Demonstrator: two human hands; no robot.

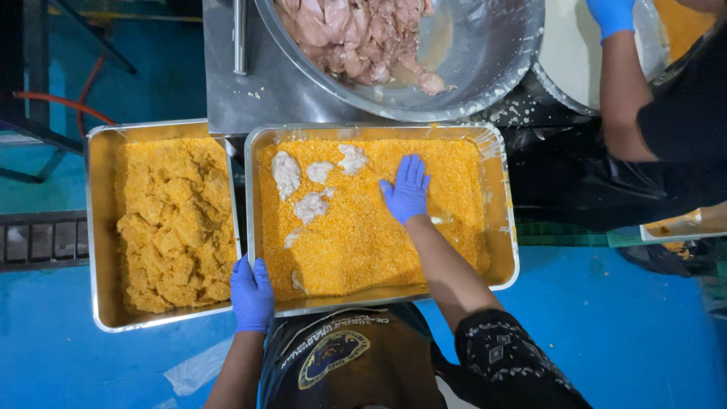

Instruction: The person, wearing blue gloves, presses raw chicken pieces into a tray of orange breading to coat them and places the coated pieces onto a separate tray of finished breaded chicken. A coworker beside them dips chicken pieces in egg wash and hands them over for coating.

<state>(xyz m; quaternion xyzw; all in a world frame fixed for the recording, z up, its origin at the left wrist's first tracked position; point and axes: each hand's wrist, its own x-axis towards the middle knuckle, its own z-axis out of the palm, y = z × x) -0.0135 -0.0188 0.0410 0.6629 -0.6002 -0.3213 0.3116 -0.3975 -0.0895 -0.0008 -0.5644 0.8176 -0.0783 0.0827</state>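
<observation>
Two gloved hands work over a pair of metal trays; nearest the body, the left hand [252, 294] in its blue glove curls its fingers over the near rim of the crumb tray [500, 227], at that tray's near left corner, thumb side against the metal; the right hand [407, 189], also blue-gloved, lies flat with fingers spread, palm pressed down into the orange crumbs [363, 242] near the tray's middle; just left of that hand, several pale floured pieces [286, 173] lie on the crumbs, apart from the palm; one more pale piece [298, 282] shows close to the left hand, half sunk at the near edge. Left of the left hand, touching the crumb tray side by side, a second tray [97, 227] holds a heap of coated pieces [176, 223] in the same orange; its rims stand bare all round. Beyond the right hand's fingertips sits a steel worktop [227, 98], dusted with crumbs, carrying a big steel bowl [485, 60] of raw pink meat [356, 34]; right of it, another person's gloved hand [610, 15] reaches over a pale round basin [568, 53]. Underneath all lies a blue floor [628, 333], open to the right of the right arm; a clear plastic scrap [198, 369] lies beside the left forearm; a grey grate [42, 241] runs at far left.
</observation>
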